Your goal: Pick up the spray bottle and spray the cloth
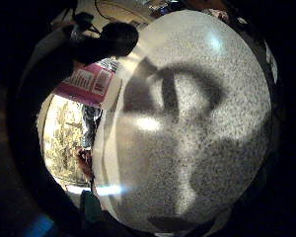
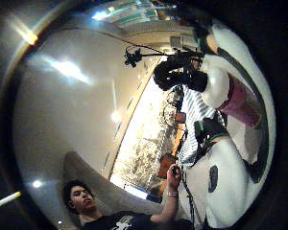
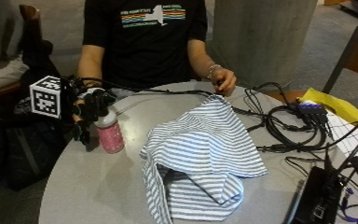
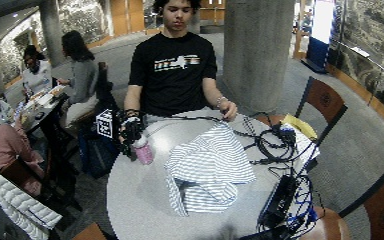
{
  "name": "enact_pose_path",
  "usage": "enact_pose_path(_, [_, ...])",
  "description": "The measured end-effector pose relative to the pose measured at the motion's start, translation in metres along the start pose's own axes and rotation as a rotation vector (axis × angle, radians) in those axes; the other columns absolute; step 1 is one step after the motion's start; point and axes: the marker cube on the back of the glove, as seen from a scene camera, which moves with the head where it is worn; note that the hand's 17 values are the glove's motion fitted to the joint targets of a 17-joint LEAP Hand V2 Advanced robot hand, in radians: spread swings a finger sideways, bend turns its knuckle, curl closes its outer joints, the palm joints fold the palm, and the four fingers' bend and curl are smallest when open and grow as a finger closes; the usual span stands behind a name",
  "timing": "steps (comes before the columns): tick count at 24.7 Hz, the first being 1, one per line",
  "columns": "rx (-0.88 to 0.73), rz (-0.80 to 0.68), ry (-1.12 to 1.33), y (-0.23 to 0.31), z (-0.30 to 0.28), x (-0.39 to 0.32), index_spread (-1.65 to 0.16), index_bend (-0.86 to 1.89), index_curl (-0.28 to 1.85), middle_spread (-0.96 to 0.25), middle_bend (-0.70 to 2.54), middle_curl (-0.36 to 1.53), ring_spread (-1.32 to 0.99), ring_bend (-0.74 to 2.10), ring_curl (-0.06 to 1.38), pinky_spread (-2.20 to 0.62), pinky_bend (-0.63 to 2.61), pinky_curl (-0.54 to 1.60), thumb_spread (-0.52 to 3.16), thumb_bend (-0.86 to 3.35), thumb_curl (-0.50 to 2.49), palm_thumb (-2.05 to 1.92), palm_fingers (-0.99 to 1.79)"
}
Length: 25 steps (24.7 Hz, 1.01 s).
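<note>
Pink-bodied and white-necked, the spray bottle [image 3: 109, 132] stood near the round grey table's [image 3: 92, 186] left edge, the black-gloved right hand [image 3: 91, 112] curled around its top, hiding the nozzle. Beside it, apart, a rumpled blue-and-white striped cloth [image 3: 201, 154] rose where the bare left hand [image 3: 222, 80] pinched one corner.

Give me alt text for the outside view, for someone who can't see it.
A person seated at a round grey table grips a pink spray bottle with their gloved right hand, the bottle standing on the table. Their bare left hand lifts a corner of a striped cloth; black cables lie beside it.
</note>
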Motion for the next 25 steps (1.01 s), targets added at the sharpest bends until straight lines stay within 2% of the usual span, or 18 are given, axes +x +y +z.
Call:
enact_pose_path(4, [-0.06,-0.002,-0.006,0.001,0.002,0.0,-0.32,0.1,0.33,0.06,0.14,0.42,0.04,0.19,0.36,0.23,0.53,0.41,0.77,-0.07,0.52,0.99,0.29])
enact_pose_path(11, [-0.111,0.01,0.061,-0.006,0.007,0.0,-0.34,0.1,0.28,0.1,0.18,0.39,0.09,0.22,0.33,0.3,0.55,0.38,0.84,-0.05,0.47,0.9,0.25])
enact_pose_path(15, [-0.138,0.026,0.112,-0.017,0.013,0.003,-0.36,0.02,0.24,0.12,0.21,0.39,0.1,0.26,0.34,0.31,0.55,0.38,0.85,-0.07,0.44,0.81,0.12])
enact_pose_path(25, [-0.134,0.047,0.073,-0.046,0.035,0.008,-0.37,0.08,0.18,0.14,0.29,0.4,0.13,0.32,0.34,0.33,0.56,0.36,0.88,-0.03,0.41,0.79,0.15])
